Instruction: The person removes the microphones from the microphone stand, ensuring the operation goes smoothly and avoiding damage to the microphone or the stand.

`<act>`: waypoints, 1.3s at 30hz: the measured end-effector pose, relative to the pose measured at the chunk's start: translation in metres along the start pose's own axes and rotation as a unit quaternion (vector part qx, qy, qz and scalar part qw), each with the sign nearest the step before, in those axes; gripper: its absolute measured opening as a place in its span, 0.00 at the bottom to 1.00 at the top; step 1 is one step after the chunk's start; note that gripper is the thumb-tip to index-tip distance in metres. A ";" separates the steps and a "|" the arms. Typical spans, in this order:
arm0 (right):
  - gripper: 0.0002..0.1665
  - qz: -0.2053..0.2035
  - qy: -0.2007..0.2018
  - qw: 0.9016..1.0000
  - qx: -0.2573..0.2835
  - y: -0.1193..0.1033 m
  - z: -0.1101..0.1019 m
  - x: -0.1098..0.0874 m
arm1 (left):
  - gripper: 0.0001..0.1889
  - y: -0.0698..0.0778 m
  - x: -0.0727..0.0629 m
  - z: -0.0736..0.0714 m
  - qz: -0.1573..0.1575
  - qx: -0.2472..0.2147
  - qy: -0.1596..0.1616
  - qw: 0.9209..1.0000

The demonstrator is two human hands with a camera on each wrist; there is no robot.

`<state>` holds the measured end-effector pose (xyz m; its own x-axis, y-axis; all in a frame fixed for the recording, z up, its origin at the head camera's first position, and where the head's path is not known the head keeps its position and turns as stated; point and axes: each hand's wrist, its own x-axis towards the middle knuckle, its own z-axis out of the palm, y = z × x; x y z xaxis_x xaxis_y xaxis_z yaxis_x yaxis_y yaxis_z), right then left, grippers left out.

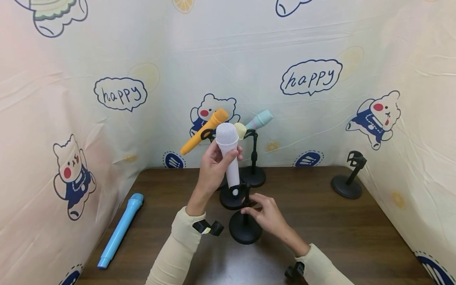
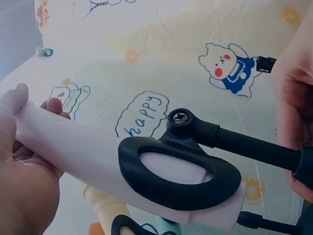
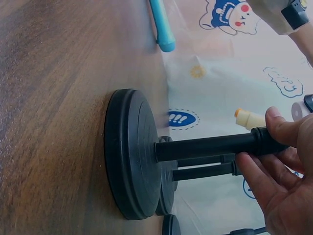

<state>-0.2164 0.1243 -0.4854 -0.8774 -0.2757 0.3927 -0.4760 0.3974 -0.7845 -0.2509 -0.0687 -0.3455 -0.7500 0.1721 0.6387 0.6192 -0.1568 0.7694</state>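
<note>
The white mic [image 1: 233,172] is located directly between the two hands, in front of the rear stands and above the tabletop [image 1: 306,190]. The left hand [image 1: 213,168] grips the mic body below the mesh head, thumb on one side and fingers on the other, with the head directed upward. The right hand [image 1: 268,215] pinches the upper post of the front stand [image 1: 246,229], whose round base rests flat on the tabletop. The stand's clip [image 2: 181,201] lies along the lower end of the mic; full seating cannot be confirmed. Behind the hands, the orange mic [image 1: 203,133], the yellow mic [image 1: 240,130] and the mint mic [image 1: 260,120] are positioned close together, raised above the tabletop. The blue mic [image 1: 121,229] lies along the left edge; the side stand [image 1: 346,189] is near the right rear corner. The tabletop is dark brown wood grain. Pale cloth [image 1: 228,51] encloses the rear and sides, printed with bears, orange slices and "happy" bubbles.
</note>
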 end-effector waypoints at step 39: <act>0.11 0.003 0.004 1.000 0.010 0.001 0.001 0.000 | 0.31 0.015 0.023 -0.008 0.073 -0.049 0.057 0.994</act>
<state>-0.2162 0.1237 -0.4866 -0.8804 -0.2668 0.3921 -0.4700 0.3809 -0.7962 -0.2606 -0.0753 -0.3196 -0.6787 0.0300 0.7338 0.7019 -0.2678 0.6601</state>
